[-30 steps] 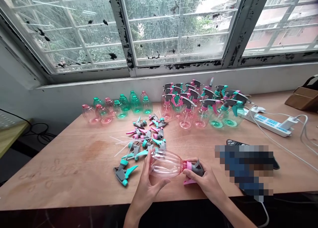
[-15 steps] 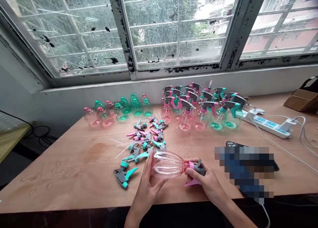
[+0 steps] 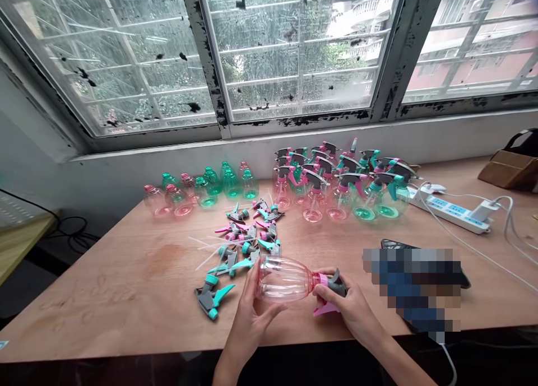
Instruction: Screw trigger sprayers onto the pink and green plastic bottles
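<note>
A clear pink spray bottle lies sideways between my two hands above the front of the table. My left hand is wrapped around its base end. At the neck, my right hand grips the grey and pink trigger sprayer head, which sits against the bottle's mouth; part of the head is hidden by my fingers. Just left of my left hand lies a grey and teal sprayer head. Beyond the bottle is a pile of loose sprayer heads with thin clear tubes.
Several pink and green bottles without heads stand at the back left. Bottles with sprayer heads stand in a group at the back centre. To the right are a white power strip with cables, a dark phone and a brown bag.
The camera view has shifted very slightly. Both hands keep their hold on the bottle and sprayer head, with no clear movement of either.
</note>
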Motion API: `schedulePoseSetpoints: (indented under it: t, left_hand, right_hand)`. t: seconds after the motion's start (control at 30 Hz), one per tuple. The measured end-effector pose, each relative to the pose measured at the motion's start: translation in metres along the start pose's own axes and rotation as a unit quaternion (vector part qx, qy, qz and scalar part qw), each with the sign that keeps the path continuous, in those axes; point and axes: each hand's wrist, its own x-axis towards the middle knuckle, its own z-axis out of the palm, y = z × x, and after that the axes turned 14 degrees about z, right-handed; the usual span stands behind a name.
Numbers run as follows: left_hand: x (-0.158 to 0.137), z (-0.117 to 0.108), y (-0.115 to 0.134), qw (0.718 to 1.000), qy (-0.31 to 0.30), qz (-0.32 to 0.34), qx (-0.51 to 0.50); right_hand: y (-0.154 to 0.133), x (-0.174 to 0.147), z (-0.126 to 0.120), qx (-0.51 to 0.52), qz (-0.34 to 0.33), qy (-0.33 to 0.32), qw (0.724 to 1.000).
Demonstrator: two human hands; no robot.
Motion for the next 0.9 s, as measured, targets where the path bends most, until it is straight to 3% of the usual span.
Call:
schedulePoseSetpoints:
  t: [0.63, 0.9]
  left_hand:
    - [0.0001, -0.0007, 0.0058, 1.0, -0.016, -0.006, -0.004]
    - [-0.0041, -0.0008, 0.0024, 0.999, -0.01, -0.038, -0.002]
  right_hand:
    - [0.002, 0.0014, -0.0006, -0.005, 0.003, 0.019, 1.0]
    - [-0.0033, 0.0002, 0.0008, -0.043, 0.0, 0.029, 0.999]
